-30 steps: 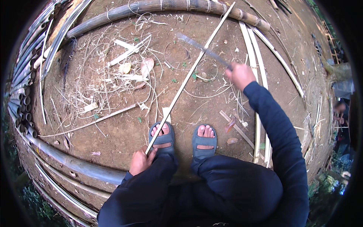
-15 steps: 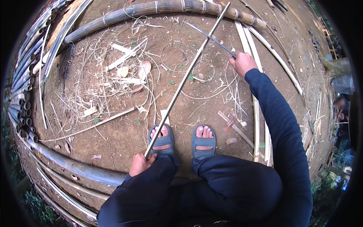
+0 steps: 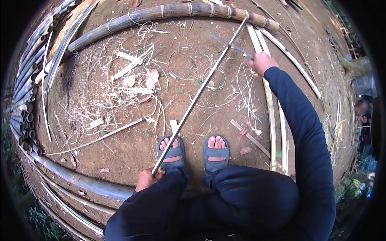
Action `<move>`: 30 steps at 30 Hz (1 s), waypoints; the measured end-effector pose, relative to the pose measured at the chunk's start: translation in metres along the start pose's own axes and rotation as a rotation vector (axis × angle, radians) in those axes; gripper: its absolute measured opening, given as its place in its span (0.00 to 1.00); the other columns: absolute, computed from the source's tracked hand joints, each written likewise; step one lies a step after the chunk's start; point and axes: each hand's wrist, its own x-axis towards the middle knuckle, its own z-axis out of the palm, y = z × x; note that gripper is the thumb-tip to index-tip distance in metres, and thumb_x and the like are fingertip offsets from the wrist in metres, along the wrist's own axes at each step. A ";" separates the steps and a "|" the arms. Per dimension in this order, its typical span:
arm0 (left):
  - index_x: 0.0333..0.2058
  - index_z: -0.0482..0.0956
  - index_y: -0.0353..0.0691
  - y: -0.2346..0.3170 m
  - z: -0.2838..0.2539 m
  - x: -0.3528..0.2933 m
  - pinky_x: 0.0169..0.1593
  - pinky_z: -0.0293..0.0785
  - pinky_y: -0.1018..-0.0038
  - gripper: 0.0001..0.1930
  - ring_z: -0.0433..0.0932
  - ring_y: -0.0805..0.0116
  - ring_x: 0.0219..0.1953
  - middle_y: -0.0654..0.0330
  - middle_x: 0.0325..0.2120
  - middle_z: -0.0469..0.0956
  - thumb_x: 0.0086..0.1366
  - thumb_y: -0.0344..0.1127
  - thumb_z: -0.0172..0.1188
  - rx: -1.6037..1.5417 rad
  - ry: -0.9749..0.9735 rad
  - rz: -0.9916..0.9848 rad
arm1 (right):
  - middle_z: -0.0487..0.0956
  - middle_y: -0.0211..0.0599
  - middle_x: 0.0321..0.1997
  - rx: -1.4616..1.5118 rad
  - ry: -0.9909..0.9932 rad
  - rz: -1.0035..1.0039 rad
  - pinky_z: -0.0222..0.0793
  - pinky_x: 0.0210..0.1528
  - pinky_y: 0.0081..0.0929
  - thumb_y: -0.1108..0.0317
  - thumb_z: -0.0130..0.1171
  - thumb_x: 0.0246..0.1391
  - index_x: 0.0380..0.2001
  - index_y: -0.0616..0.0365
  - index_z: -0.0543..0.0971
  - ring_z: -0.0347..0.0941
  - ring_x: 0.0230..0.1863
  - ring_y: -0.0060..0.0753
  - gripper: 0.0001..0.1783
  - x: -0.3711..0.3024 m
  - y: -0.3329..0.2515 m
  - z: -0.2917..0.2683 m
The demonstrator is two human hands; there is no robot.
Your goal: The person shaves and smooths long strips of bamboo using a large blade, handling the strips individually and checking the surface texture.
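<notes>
My left hand (image 3: 148, 180), low beside my left sandal, is closed round the near end of a long split bamboo strip (image 3: 200, 91). From there the strip slants away to the upper right, and its far end reaches the thick bamboo pole. My right hand (image 3: 263, 63), at the end of an outstretched arm, grips the handle of a knife (image 3: 240, 50). Its thin blade is blurred and crosses the strip near the far end; whether it touches the strip I cannot tell.
The thick bamboo pole (image 3: 136, 17) lies across the far ground. Shavings (image 3: 116, 100) are heaped left of centre. Several pale bamboo strips (image 3: 268, 104) lie at the right. Stacked bamboo poles (image 3: 28, 116) fill the left edge. Another person (image 3: 364, 116) is at the far right.
My right hand and the knife have moved slightly right, farther along the strip toward its far end. My left hand has dropped slightly, still holding the near end.
</notes>
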 end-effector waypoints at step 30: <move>0.21 0.71 0.37 -0.042 -0.041 -0.059 0.26 0.65 0.65 0.18 0.67 0.72 0.19 0.57 0.14 0.70 0.59 0.45 0.65 0.235 0.053 -0.332 | 0.82 0.50 0.25 0.262 -0.050 -0.170 0.81 0.39 0.43 0.53 0.57 0.59 0.43 0.59 0.80 0.82 0.30 0.48 0.20 -0.063 -0.037 0.083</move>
